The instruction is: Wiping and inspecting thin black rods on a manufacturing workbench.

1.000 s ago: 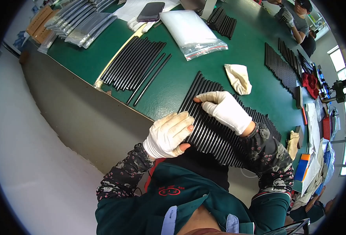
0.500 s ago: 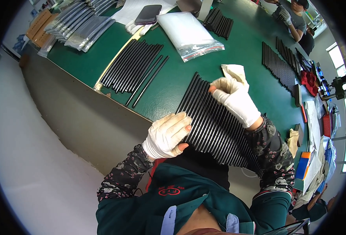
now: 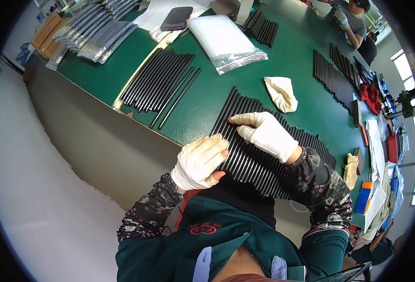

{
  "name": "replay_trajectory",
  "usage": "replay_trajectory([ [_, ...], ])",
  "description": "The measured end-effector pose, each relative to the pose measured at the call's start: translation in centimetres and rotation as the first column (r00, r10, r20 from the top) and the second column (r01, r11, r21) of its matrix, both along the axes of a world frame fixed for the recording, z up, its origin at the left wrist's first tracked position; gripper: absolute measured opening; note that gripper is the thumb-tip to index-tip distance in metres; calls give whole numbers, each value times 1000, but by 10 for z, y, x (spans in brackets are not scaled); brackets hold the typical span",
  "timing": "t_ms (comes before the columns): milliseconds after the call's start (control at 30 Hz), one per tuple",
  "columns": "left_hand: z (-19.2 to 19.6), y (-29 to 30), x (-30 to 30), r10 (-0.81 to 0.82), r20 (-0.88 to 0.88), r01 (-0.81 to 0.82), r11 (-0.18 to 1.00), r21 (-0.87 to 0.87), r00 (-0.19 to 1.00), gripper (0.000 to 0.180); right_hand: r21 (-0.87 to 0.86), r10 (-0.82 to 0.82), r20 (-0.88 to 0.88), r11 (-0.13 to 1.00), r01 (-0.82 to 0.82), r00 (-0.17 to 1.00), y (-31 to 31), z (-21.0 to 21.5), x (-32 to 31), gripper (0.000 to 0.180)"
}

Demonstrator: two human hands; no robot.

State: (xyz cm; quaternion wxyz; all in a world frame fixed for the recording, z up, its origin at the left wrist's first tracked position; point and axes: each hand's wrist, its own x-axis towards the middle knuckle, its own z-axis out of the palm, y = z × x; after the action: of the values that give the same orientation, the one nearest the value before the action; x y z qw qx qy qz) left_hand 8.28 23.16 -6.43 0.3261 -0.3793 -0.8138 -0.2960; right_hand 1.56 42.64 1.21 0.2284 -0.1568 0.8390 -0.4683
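Well, from my seat far away I look down on a green table (image 3: 207,104), smooth and a little shiny, its edge running slantwise above the grey floor (image 3: 80,136). The main rods (image 3: 252,164), black and slim, lie side by side in a wide slanting row in front of the person; their far ends are over the table, their near ends above the lap.

The left hand (image 3: 199,162), in a white glove with some bare fingertips, lies flat over the left border of this row, fingers straight and together, thumb apart. The right hand (image 3: 266,135), gloved also, is bent over the upper part of the row, fingers curled; whether it pinches a rod, I cannot tell.

To the left, a smaller group (image 3: 158,77) of rods rests on the table, two of them slightly apart. Beyond are a white bag (image 3: 221,37), a phone (image 3: 177,19) on paper (image 3: 146,18) and sleeved bundles (image 3: 87,30). A cream cloth (image 3: 281,95) lies near the right hand.

As for the room, a white wall (image 3: 33,197) stands at left, a bright window (image 3: 405,68) at right, and a gloved co-worker (image 3: 355,24) is at the far side of the table.
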Motion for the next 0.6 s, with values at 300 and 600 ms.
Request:
replay_trajectory([
  [300, -4, -1, -1, -16, 6, 16, 1000, 5, 1000, 43, 19, -16, 64, 1000, 14, 998, -3, 3, 0, 31],
  [600, -4, 1, -1, -4, -9, 5, 1000, 22, 1000, 43, 15, -32, 97, 999, 31, 995, -3, 5, 1, 30],
])
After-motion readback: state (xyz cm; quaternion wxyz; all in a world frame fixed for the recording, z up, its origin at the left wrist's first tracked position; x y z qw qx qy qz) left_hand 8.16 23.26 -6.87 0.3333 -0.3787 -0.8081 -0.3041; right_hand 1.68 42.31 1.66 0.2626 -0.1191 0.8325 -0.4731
